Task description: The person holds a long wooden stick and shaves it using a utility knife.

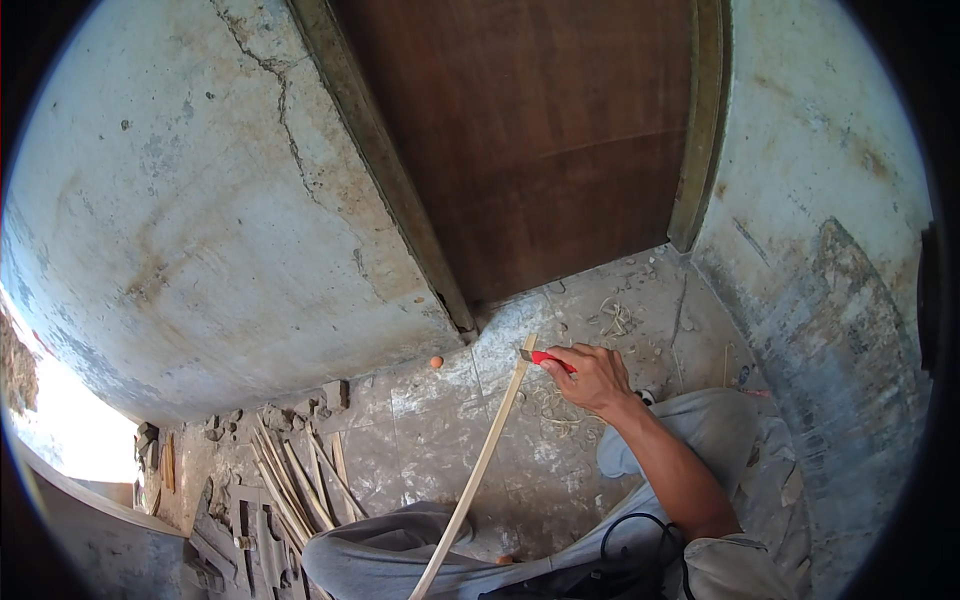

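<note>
Far left of our grip lies a loose bundle of pale split wooden sticks (295, 480) on the grey tiled floor (430, 440). The long thin pale wooden strip (478, 465) slants up from our lap, its lower end braced there, so the tip meets the blade. Our right hand (592, 378) wraps tightly around a red-handled utility knife (545, 358). Our left hand is out of view.

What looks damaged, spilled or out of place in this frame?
A long crack runs down the stained wall. Thin shavings litter the floor tiles beneath the right hand, which holds a red knife against the pale strip.
</note>
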Motion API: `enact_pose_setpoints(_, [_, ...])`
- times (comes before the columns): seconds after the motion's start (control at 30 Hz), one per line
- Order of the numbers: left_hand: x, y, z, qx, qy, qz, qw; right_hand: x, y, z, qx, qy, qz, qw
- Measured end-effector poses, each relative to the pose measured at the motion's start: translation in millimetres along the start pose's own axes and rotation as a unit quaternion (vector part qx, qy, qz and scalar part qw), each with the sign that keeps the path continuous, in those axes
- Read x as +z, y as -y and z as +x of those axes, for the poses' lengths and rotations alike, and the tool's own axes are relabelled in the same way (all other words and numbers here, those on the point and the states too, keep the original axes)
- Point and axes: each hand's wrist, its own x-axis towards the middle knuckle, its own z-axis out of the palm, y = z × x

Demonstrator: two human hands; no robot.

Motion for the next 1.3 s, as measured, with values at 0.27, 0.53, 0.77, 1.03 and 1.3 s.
enact_pose_setpoints(0.27, [-13.9, -4.9, -1.8, -0.056, 0.04, -0.077, 0.995, 5.0, -0.9, -1.2, -0.029, -0.01, 0.003, 1.0])
enact_pose_setpoints(0.53, [-24.8, 10.4, -9.7, -0.104, 0.061, -0.127, 0.985, 8.8, -1.4, -2.3, -0.057, -0.021, -0.003, 0.998])
enact_pose_setpoints(0.77, [-27.3, 11.9, -7.9, 0.021, -0.061, 0.104, 0.992, 8.9, -3.6, -3.8, -0.072, -0.011, -0.01, 0.997])
enact_pose_setpoints(1.03, [-27.4, -22.7, -9.5, -0.046, 0.01, -0.023, 0.999, 9.9, 2.3, -1.5, -0.1, -0.035, -0.021, 0.994])
enact_pose_setpoints(1.3, [10.4, -39.7, -17.0, -0.059, 0.005, -0.061, 0.996, 2.9, 1.5, 5.7, -0.039, -0.091, -0.053, 0.994])
